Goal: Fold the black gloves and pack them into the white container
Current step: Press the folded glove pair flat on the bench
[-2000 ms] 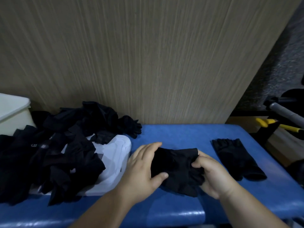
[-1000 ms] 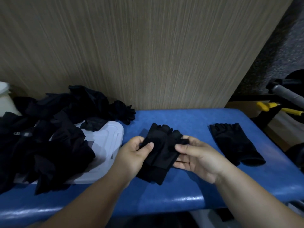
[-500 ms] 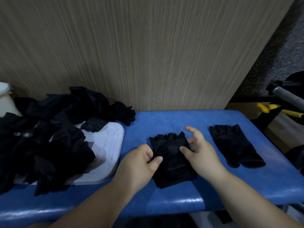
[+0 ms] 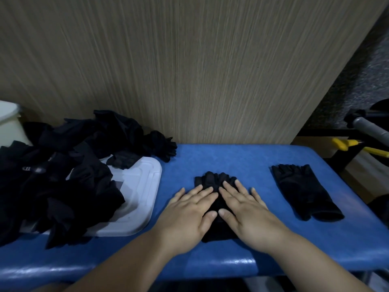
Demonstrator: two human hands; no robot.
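Near edge, centre: left hand (image 4: 187, 216) & right hand (image 4: 246, 211) lie flat, fingers straight, pressing the black glove (image 4: 214, 180) onto the blue table (image 4: 231, 159). Half a sec ago they pinched its edges; now nothing's gripped, prob. smoothing it pre-fold. Second glove (image 4: 303, 192) lies well apart, right. Far left: glove pile (image 4: 63, 165), then white container (image 4: 9, 123). This glove isn't packed yet.

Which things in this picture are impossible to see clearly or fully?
Head view only.
The middle glove: the left hand and right hand cover its centre, so its folds are hidden.
The white container: cut off by the left edge; its inside is unseen.
The black pile: too dark to count gloves; it covers part of the white lid.
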